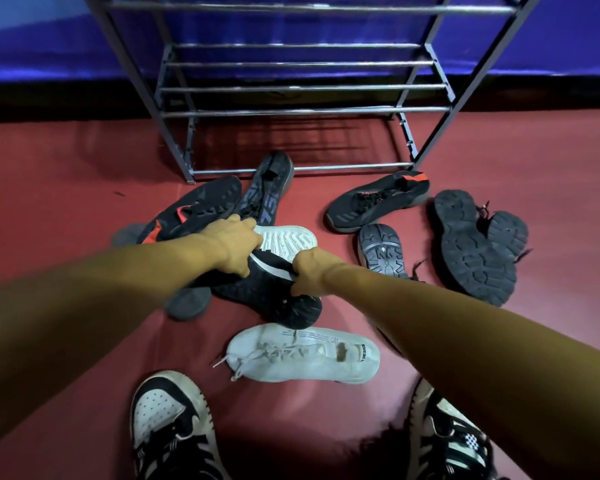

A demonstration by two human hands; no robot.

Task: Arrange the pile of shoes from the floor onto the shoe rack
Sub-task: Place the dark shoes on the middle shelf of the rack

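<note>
Both hands on the black white-soled shoe (264, 289) in the pile.
The left hand (238, 244) and right hand (307, 271) clamp its sides; its long axis runs roughly 12-to-6 o'clock; the shoe rack (302, 88) stands beyond at 12 o'clock.

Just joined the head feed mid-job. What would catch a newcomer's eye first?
At centre, the left hand and right hand both hold a black shoe with a white sole just above the red floor. Behind it stands the metal shoe rack, with no shoes on its visible shelves. A white sneaker lies on its side nearer the camera.
</note>
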